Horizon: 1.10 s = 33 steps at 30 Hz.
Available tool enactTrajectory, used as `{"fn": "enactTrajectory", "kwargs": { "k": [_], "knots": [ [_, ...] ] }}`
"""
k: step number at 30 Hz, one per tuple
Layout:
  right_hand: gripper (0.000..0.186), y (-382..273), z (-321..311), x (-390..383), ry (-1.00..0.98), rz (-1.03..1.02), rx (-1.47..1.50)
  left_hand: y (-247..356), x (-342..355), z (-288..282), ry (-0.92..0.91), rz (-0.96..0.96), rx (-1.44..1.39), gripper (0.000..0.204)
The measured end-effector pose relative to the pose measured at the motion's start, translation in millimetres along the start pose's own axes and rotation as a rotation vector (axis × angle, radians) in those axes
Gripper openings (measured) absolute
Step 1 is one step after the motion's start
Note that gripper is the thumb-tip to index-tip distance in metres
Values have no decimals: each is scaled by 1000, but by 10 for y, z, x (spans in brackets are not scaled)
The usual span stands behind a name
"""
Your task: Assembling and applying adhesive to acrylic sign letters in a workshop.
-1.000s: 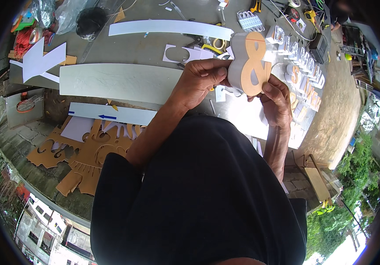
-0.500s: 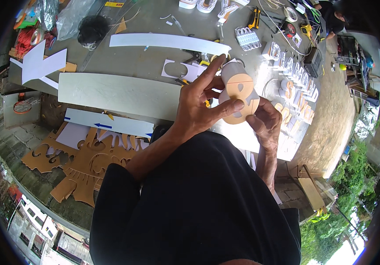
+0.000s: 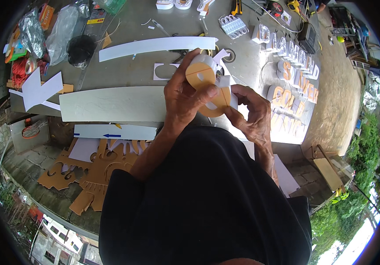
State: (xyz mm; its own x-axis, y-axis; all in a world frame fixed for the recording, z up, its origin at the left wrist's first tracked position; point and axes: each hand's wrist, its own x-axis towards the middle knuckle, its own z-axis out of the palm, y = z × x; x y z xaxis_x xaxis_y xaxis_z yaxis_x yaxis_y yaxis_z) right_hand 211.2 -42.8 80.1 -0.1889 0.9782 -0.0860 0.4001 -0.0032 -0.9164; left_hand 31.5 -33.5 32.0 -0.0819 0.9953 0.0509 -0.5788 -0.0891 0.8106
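A sign character shaped like a figure eight [image 3: 224, 99], with a tan face and white side walls, is held above the table in both hands. My left hand [image 3: 179, 99] is closed round its left side, thumb across the middle of the tan face. At the lower right, my right hand [image 3: 254, 117] pinches its white edge between thumb and fingers. A white band end sticks out by the character's right side. Just beyond the hands lies a long curved white strip [image 3: 154, 47], next to a white offcut with a round cutout [image 3: 161, 73].
Finished white-sided letters [image 3: 291, 53] stand in rows at the right, near a string of light modules [image 3: 233, 26]. A wide pale panel [image 3: 115, 104] lies at the left. Plastic bags [image 3: 62, 39] and red cord [image 3: 20, 73] crowd the far left. Cut brown cardboard [image 3: 97, 172] lies below the table.
Both hands have moved left with the figure-eight character, which has turned so more of its white side wall shows. The view has shifted, and the table items sit differently in it.
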Motion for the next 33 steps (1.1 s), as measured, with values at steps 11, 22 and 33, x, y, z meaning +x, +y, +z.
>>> {"fn": "enactTrajectory", "kwargs": {
  "k": [11, 22, 33],
  "knots": [
    [63, 157, 9, -102, -157, 133, 541, -77, 7, -146, 105, -115, -52, 59],
    [65, 122, 7, -79, -156, 281, 595, 18, -12, -95, 69, -41, 62, 63],
    [66, 84, 98, -142, -60, -94, 134, 159, -122, -36, -100, 155, 282, 82]
  ]
}}
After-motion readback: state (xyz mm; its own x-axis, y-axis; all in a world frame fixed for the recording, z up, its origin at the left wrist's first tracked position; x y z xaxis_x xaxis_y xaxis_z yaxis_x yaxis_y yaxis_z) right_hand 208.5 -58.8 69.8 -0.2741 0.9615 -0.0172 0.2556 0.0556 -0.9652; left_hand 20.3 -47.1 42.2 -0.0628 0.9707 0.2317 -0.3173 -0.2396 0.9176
